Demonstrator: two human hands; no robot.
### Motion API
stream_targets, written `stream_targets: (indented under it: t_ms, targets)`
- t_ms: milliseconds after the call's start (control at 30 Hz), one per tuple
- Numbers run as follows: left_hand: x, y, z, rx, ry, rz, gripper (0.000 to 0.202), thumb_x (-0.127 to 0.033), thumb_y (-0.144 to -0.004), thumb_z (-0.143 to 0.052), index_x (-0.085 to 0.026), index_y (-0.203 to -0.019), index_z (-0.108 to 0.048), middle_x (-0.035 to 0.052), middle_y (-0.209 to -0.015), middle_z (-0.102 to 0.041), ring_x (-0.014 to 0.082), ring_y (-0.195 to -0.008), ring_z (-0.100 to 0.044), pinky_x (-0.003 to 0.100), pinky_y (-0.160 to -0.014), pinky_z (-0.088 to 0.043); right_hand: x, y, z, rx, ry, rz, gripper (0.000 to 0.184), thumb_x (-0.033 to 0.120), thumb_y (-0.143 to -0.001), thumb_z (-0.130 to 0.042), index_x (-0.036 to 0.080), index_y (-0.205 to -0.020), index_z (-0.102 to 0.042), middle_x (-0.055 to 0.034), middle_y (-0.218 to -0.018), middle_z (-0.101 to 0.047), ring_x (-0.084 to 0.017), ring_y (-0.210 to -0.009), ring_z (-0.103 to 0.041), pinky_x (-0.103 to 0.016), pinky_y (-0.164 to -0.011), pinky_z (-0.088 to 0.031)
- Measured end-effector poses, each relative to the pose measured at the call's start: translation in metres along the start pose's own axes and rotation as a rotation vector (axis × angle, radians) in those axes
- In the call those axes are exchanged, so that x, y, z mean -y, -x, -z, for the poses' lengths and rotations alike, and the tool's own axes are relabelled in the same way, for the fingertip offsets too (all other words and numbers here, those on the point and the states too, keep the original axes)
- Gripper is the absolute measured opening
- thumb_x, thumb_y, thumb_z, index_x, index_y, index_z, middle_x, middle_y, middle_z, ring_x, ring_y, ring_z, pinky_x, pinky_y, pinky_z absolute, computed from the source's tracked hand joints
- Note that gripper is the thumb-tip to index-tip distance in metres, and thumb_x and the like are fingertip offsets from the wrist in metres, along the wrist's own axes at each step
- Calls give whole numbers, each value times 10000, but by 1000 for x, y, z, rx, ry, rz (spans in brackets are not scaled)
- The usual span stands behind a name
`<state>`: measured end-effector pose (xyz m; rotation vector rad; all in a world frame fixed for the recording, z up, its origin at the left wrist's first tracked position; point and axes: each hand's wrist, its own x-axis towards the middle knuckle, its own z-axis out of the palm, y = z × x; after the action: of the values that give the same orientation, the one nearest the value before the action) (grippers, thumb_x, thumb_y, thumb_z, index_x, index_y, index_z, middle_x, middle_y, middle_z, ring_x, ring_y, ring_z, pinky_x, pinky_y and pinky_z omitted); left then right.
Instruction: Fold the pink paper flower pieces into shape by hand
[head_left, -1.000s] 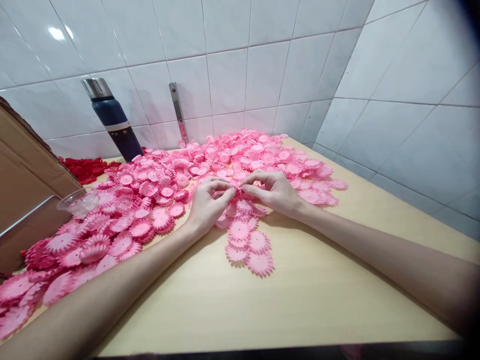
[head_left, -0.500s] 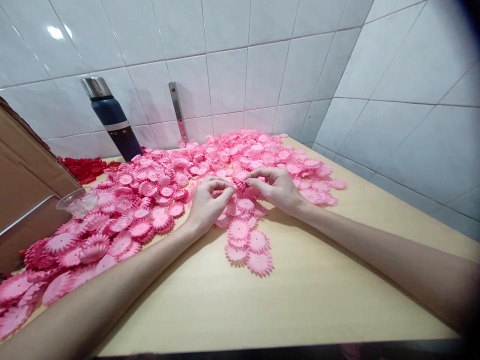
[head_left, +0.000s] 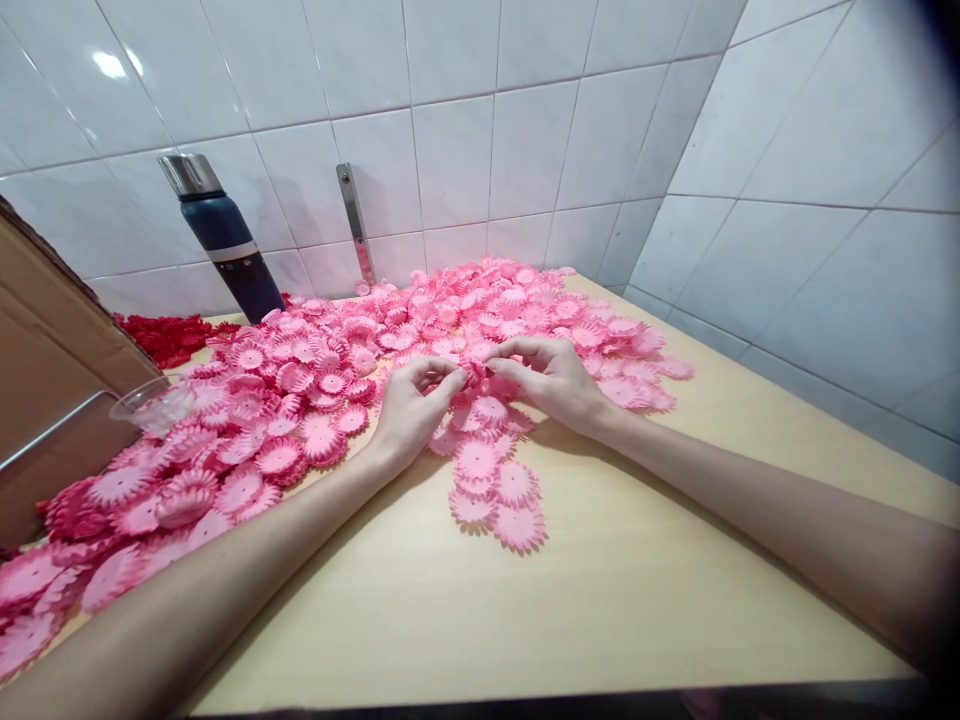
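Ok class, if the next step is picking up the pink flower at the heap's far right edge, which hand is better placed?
Right, probably: the right hand is on that side, nearer the pink flower; the left hand would have to cross over.

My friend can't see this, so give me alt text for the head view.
A left hand and right hand pinch a pink piece between them over a pale table, frilled pink discs heaped behind and to the left. A dark blue bottle and red pieces sit near the tiled wall.
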<state>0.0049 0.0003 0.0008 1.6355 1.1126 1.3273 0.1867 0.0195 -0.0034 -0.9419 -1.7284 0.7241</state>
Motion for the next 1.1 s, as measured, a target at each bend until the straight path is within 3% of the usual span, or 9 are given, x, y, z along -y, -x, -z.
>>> stream_targets:
  t_ms: [167, 300, 533, 800, 1100]
  targets:
    - [1, 1, 0, -27, 119, -16, 173, -206, -714, -713, -174, -836, -594, 11, -865, -640, 141, -809, -642, 284, -775, -540, 0, 0, 0, 12, -25, -2, 175, 326, -795, -648, 168, -818, -722, -46, -787, -721, -182, -700, -660, -298, -648, -516]
    - [-3, 2, 0, 32, 30, -75, 66, -148, -744, -645, -177, -796, -674, 25, -877, -670, 150, -840, -642, 300, -846, -521, 1, 1, 0, 41, -16, 3, 185, 324, -810, -636, 165, -844, -725, -40, -778, -715, -163, -660, -644, -283, -615, -501]
    - [-4, 1, 1, 2, -76, -122, 119, -288, -763, -701, -172, -762, -726, 56, -862, -688, 181, -854, -641, 302, -814, -509, 4, 2, 0, 68, 29, 27, 176, 314, -813, -627, 174, -839, -729, -51, -824, -721, -180, -718, -655, -294, -638, -498]
    - [-5, 1, 0, -26, -132, -123, 51, -201, -771, -689, -156, -757, -708, 65, -909, -667, 170, -895, -629, 282, -844, -489, 6, 2, -1, 88, 49, 36, 160, 292, -826, -615, 175, -835, -724, -43, -820, -716, -171, -718, -637, -296, -654, -482]
    - [-6, 1, 0, -7, -181, -157, 95, -223, -788, -684, -152, -733, -713, 82, -918, -660, 171, -900, -621, 280, -838, -488, 5, 2, -1, 91, 48, 58, 151, 270, -834, -606, 177, -840, -725, -56, -875, -720, -196, -810, -644, -332, -740, -488]
